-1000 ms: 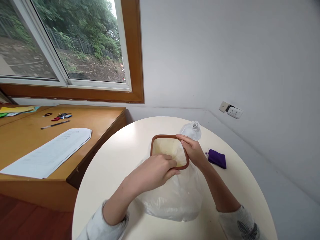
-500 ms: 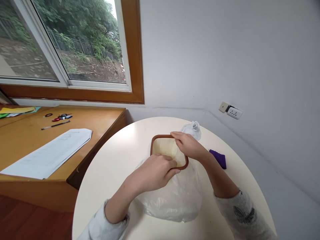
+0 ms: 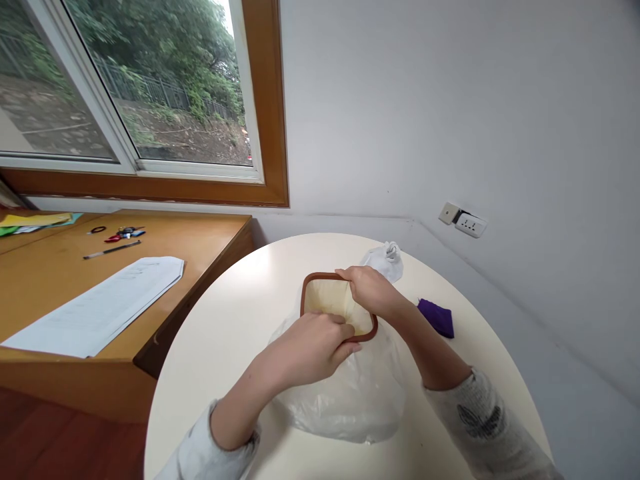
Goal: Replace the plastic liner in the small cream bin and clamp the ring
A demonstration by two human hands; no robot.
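A small squarish bin [image 3: 327, 293] with a brown rim and a pale yellowish inside stands on the round white table. A translucent white plastic bag [image 3: 350, 400] spreads around its outside, mostly on the near side. My left hand [image 3: 317, 343] grips the near edge, fingers dipping inside and thumb outside. At the far right corner, my right hand [image 3: 373, 290] is closed over the rim, with its thumb side along the far edge. The bin's outer walls are hidden by the bag and my hands.
Behind my right hand lies a knotted white plastic bag [image 3: 393, 257]. A folded purple cloth [image 3: 436, 318] rests at the right. On the wooden desk [image 3: 210, 233] to the left are papers [image 3: 105, 307], a pen [image 3: 113, 250] and keys [image 3: 127, 233]. A wall socket [image 3: 470, 225] is beyond the table.
My right hand has shifted slightly left along the rim. My left hand stays at the near edge, and the bin has barely moved.
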